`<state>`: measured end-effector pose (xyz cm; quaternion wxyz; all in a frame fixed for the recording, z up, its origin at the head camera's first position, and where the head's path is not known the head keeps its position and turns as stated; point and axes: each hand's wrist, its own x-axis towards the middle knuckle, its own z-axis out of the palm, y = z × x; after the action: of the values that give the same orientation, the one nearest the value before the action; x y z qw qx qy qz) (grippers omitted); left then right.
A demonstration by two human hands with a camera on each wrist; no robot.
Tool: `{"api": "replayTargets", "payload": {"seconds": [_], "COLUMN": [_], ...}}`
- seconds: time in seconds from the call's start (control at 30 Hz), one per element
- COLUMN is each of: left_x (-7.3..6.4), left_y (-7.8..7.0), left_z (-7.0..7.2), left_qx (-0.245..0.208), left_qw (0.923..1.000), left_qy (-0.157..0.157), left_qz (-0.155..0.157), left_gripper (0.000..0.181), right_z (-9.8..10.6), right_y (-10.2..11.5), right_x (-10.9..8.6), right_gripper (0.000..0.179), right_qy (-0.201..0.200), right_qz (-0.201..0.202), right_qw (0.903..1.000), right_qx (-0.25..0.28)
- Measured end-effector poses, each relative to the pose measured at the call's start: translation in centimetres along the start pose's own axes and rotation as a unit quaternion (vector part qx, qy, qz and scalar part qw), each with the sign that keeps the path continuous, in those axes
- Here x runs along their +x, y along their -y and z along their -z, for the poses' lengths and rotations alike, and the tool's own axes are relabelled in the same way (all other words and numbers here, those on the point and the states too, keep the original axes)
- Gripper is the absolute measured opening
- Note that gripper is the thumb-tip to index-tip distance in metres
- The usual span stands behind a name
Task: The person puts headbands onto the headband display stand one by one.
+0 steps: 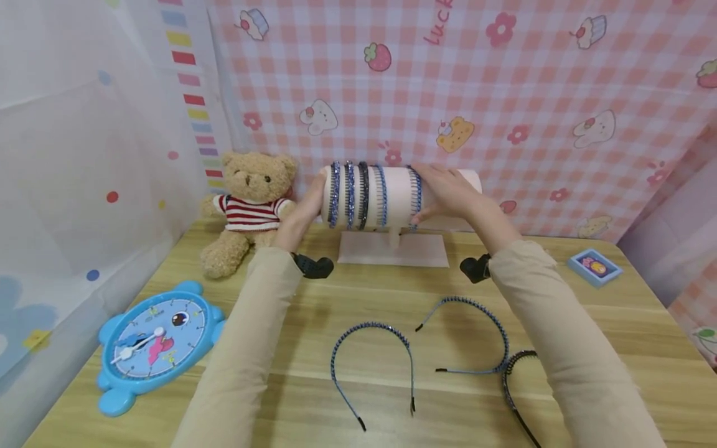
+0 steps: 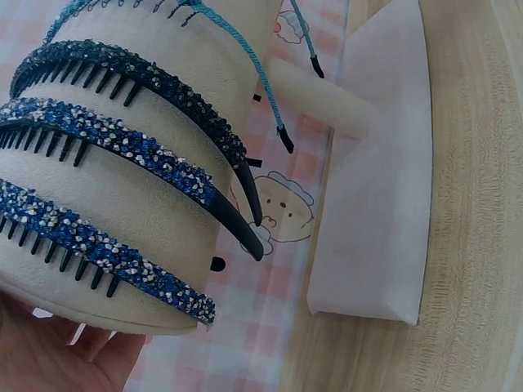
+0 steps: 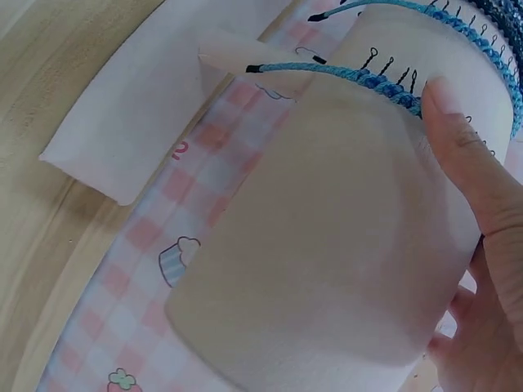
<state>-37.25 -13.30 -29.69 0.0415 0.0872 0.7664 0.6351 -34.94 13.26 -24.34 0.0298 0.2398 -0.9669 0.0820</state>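
Observation:
A pale cylindrical headband stand (image 1: 399, 193) on a flat base (image 1: 370, 249) carries several headbands. At its left end are two glittery blue headbands (image 2: 122, 147), a black one (image 2: 122, 65) and a braided blue one (image 1: 381, 196). My left hand (image 1: 310, 202) holds the cylinder's left end, its fingers mostly hidden behind it. Farther right, my right hand (image 1: 448, 193) grips another braided blue headband (image 3: 380, 82) on the cylinder. Its thumb (image 3: 458, 139) lies on the band's front, and the other fingers reach over the top and behind.
On the wooden table lie two loose blue headbands (image 1: 372, 325) and a black one (image 1: 506, 386), partly under the right sleeve. A teddy bear (image 1: 252, 199) sits left of the stand, near a blue toy clock (image 1: 162, 336). A small blue frame (image 1: 595, 267) lies at right.

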Motion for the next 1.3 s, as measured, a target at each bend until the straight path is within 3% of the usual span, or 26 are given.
{"api": "replayTargets", "payload": {"seconds": [0.43, 0.63, 0.87, 1.07, 1.13, 1.2, 1.27, 1.3], "left_x": [-0.3, -0.1, 0.1, 0.0, 0.0, -0.1, -0.1, -0.1], "left_y": [-0.1, -0.2, -0.8, -1.0, -1.0, -0.9, -0.9, -0.8], "left_z": [-0.3, -0.6, -0.8, -0.5, -0.3, -0.3, -0.2, -0.2], "left_qx": [-0.006, -0.006, 0.003, -0.003, 0.001, 0.001, 0.004, 0.006], "left_qw": [1.0, 0.9999, 0.9999, 0.9999, 0.9998, 0.9998, 0.9997, 0.9997], "left_qy": [0.002, 0.004, 0.011, 0.005, 0.004, 0.001, 0.0, 0.003], "left_qz": [0.005, 0.007, 0.012, 0.015, 0.018, 0.018, 0.023, 0.025], "left_gripper": [0.058, 0.059, 0.061, 0.06, 0.061, 0.061, 0.061, 0.061], "right_z": [0.0, -0.1, 1.7, 2.3, 1.8, 0.9, -0.2, -0.8], "right_y": [1.7, 1.1, -1.7, -6.2, -7.8, -9.1, -10.1, -10.4], "right_x": [0.9, 0.5, -2.0, -6.7, -8.6, -10.5, -12.3, -13.1], "right_gripper": [0.113, 0.117, 0.123, 0.129, 0.132, 0.128, 0.118, 0.111], "right_qy": [0.019, 0.014, -0.003, 0.006, 0.032, 0.09, 0.179, 0.233], "right_qz": [-0.001, -0.001, -0.044, -0.093, -0.104, -0.116, -0.118, -0.118], "right_qw": [0.9996, 0.9999, 0.9977, 0.9891, 0.9856, 0.9795, 0.9676, 0.9561], "right_qx": [-0.021, -0.005, 0.052, 0.114, 0.129, 0.138, 0.134, 0.134]}}
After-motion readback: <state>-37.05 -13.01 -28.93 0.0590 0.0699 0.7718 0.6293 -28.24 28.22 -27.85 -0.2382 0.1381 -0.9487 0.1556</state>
